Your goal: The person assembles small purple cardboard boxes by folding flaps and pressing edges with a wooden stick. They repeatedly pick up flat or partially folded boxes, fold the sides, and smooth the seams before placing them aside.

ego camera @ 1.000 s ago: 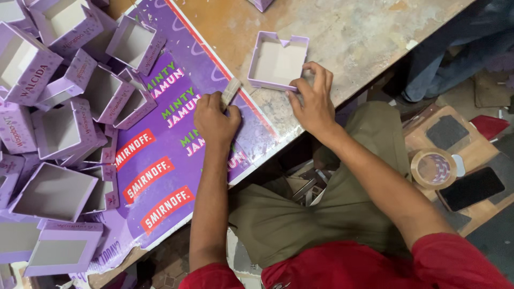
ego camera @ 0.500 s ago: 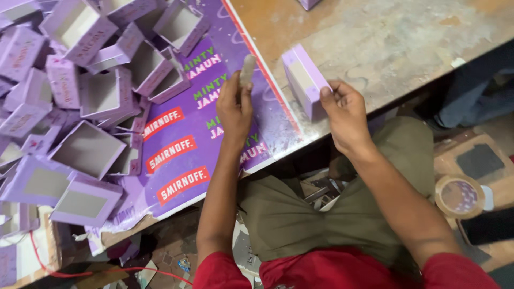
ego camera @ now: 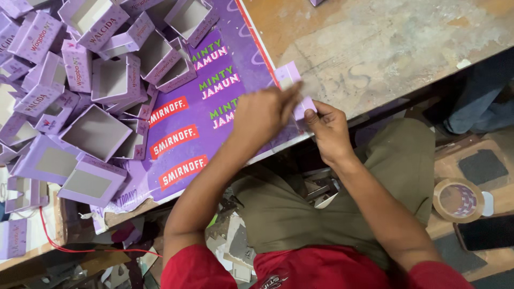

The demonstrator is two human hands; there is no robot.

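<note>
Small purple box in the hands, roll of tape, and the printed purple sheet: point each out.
small purple box (ego camera: 289, 75), head view, on its upper end above the fingers
roll of tape (ego camera: 458, 200), head view, on its ring
printed purple sheet (ego camera: 214, 128), head view, on a bare stretch between labels

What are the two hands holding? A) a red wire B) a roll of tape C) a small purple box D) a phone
C: both the left hand and the right hand grip the small purple box at the table's edge, while the roll of tape lies off to the side, untouched.
</note>
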